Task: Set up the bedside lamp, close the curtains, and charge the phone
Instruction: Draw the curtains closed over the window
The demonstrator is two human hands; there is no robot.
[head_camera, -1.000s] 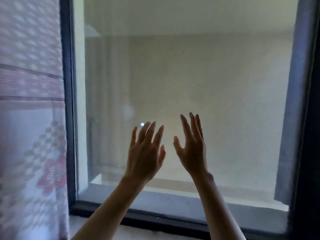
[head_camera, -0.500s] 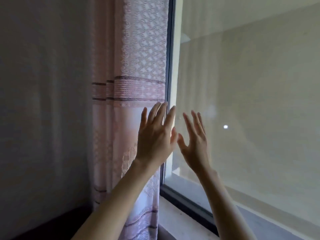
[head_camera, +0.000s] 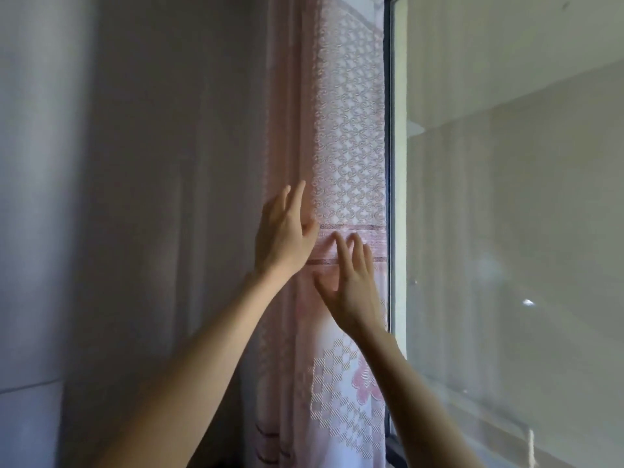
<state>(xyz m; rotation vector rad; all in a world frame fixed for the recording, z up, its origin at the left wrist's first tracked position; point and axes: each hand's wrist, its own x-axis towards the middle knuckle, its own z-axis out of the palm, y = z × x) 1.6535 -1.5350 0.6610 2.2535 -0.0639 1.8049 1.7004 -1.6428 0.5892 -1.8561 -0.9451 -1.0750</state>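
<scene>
Two hands raised against bunched pink lace curtain left of window: left hand and right hand close together, fingers straight, gripping nothing yet. Probably light, soft, snag-prone; best gathered at inner edge.

Left hand, right hand, on curtain
</scene>
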